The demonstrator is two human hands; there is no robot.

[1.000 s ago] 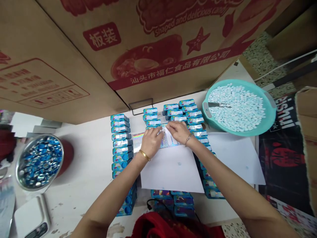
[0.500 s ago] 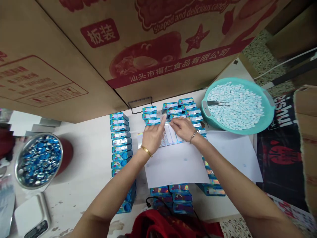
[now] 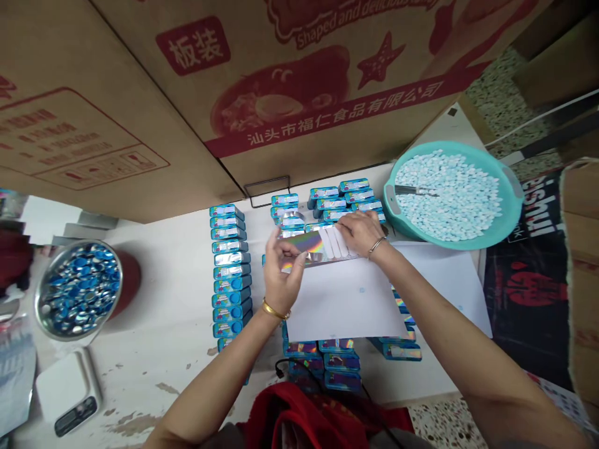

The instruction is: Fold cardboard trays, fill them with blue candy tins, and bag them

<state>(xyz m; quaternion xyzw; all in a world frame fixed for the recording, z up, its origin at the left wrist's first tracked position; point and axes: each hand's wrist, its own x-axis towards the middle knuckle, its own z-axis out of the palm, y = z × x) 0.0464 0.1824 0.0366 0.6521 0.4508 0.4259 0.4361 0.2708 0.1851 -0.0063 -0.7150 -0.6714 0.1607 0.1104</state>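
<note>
A printed cardboard box (image 3: 140, 125) fills 10 to 1 o'clock above a white table (image 3: 173, 305), with a teal basin (image 3: 513, 190) of pale tablets at 2 o'clock, a steel bowl (image 3: 120, 284) of blue caps at 9 o'clock and rows of blue tins (image 3: 229, 274) around the centre. At the centre, above white paper (image 3: 346, 302), the left hand (image 3: 281, 274) pinches the 9 o'clock end of a holographic sticker sheet (image 3: 311, 244) between thumb and closed fingers, while the right hand (image 3: 362, 229) lays bent fingers on its 3 o'clock end, grip unclear

White scuffed table (image 3: 163, 337); big printed cardboard boxes (image 3: 116, 93) behind; speckled terrazzo floor (image 3: 496, 100) right.
</note>
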